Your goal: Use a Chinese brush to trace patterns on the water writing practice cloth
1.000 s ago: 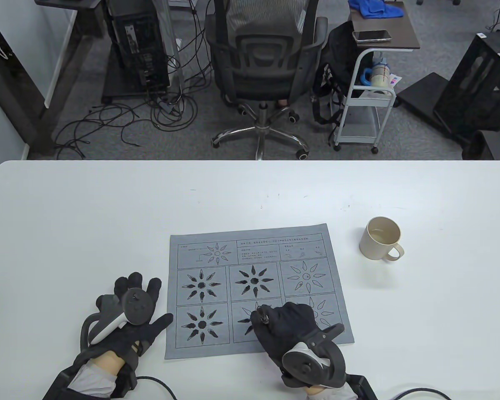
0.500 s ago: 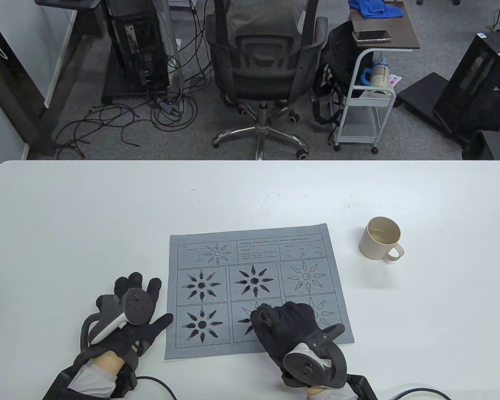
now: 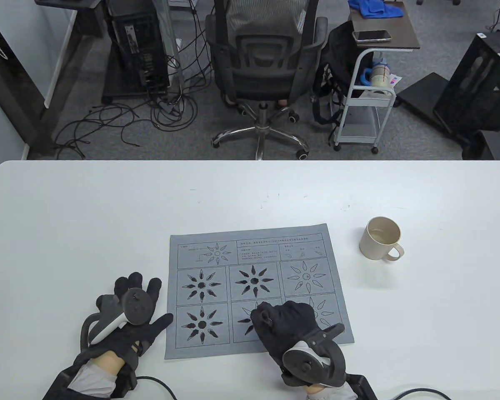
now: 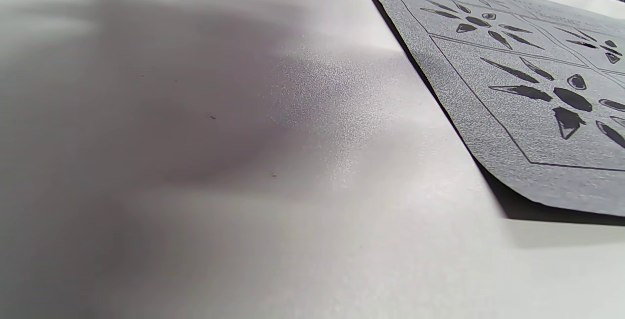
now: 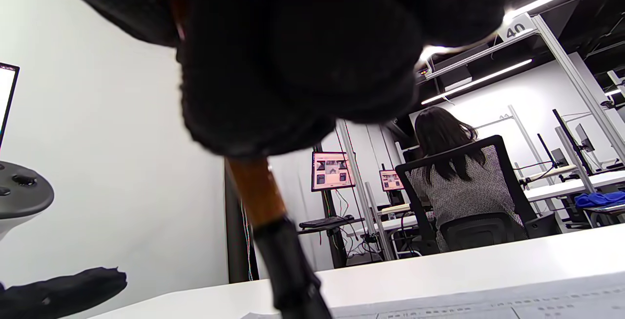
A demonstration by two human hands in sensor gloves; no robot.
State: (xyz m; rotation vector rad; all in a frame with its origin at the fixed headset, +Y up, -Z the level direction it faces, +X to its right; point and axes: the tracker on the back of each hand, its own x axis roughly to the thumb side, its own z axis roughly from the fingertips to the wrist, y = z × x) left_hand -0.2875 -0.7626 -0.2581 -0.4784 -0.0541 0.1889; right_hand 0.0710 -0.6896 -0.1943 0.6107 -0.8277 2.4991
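White table [image 3: 87, 216] carries the grey practice cloth [image 3: 256, 250] at six o'clock; a beige mug [image 3: 380, 238] holding clear liquid sits at three. Right hand [image 3: 285, 325] grips the brush [image 5: 266, 211] over the cloth; left hand [image 3: 129, 316] lies spread flat beside it.

White table [image 3: 87, 216]: grey practice cloth [image 3: 258, 258] flat near front centre; beige mug [image 3: 380, 238] to its right, apart; left hand [image 3: 129, 316] flat beside cloth's left edge
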